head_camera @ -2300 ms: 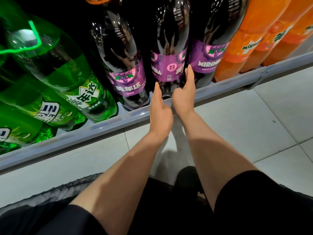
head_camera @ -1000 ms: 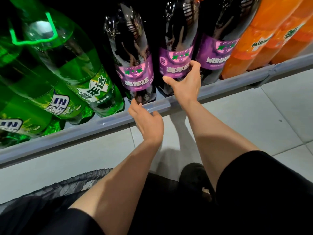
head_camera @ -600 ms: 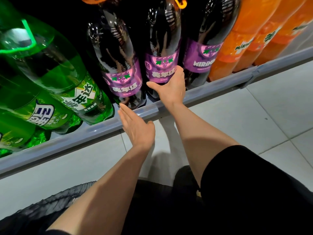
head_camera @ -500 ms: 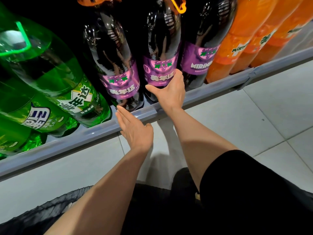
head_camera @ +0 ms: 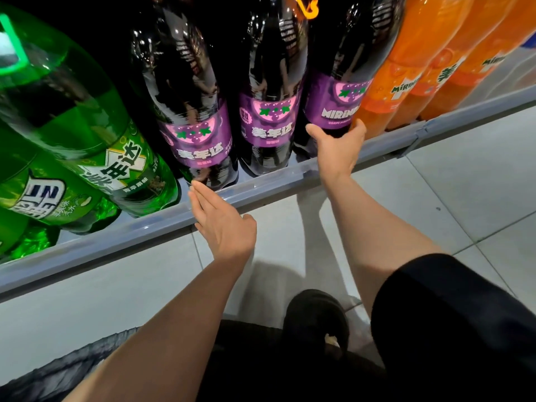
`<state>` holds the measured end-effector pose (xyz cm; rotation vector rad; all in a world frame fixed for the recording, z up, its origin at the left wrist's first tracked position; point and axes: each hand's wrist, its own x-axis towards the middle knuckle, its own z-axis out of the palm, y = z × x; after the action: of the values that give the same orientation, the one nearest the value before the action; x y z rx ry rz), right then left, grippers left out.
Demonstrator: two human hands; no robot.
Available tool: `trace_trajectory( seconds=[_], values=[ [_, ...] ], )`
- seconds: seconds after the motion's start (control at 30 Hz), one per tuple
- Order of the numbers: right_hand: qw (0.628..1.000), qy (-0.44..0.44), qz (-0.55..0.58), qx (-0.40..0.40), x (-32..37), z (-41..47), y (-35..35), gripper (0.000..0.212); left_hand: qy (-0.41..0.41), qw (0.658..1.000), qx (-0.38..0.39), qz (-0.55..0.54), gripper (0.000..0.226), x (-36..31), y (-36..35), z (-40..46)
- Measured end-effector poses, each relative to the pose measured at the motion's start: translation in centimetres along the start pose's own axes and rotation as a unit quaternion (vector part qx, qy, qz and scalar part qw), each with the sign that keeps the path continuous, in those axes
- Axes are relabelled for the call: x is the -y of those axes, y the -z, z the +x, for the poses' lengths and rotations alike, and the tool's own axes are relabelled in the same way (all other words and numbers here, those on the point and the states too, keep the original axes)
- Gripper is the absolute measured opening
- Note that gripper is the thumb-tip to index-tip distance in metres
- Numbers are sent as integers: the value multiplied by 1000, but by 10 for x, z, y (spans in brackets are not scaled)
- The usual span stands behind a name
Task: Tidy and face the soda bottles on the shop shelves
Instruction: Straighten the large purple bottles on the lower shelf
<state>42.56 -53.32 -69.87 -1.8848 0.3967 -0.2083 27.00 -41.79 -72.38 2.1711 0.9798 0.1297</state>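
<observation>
Head view, looking down at a low grey shelf (head_camera: 261, 192) with a raised front lip, and the right hand (head_camera: 338, 147) is on the job; thumb spread left, fingers wrapped round the right flank of the third grape bottle (head_camera: 339, 82), gripping it low, just under its purple label; that bottle is dark, almost black, glossy with shop reflections, its label reading MIRIN in white Latin letters, partly cut off by the neighbouring orange bottle (head_camera: 388, 82); it stands on its base at the shelf's front edge, long axis running up from the lip and leaning out of frame at the top; beside it to the left, the middle grape bottle (head_camera: 266, 111) and the left grape bottle (head_camera: 191, 117) show Chinese characters to the front, both upright along the same front edge; the left hand (head_camera: 223, 224) lies flat over the lip, fingers straight and together, tips just at the foot of the left grape bottle, holding nothing; whether they touch it I cannot tell; further left, green bottles (head_camera: 87, 134) crowd the shelf's left end, labels skewed; orange ones fill the right end; pale floor tiles (head_camera: 435, 198) below.
</observation>
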Motion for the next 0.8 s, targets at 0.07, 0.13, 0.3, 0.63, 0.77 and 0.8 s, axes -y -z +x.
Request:
trace_trajectory(
  seconds=[0.07,0.13,0.3,0.63,0.77,0.8],
  values=[
    [999,12,-15,36,2,10,-2,104,-4,1000,4,1,99,1,1,0],
    [999,23,-36,30,0,13,-2,102,-8,1000,9,3,100,2,2,-1],
    [995,32,-89,-26,0,6,-9,93,-17,999,26,25,100,6,5,-1],
    [998,27,-39,-28,7,11,-10,96,-11,998,49,36,100,4,14,-3],
    [998,20,-16,-62,6,-3,-16,86,-16,1000,18,-2,90,-3,8,-10],
    [999,16,-3,-51,6,-1,-16,89,-35,999,-11,-14,84,-4,7,-16]
  ],
)
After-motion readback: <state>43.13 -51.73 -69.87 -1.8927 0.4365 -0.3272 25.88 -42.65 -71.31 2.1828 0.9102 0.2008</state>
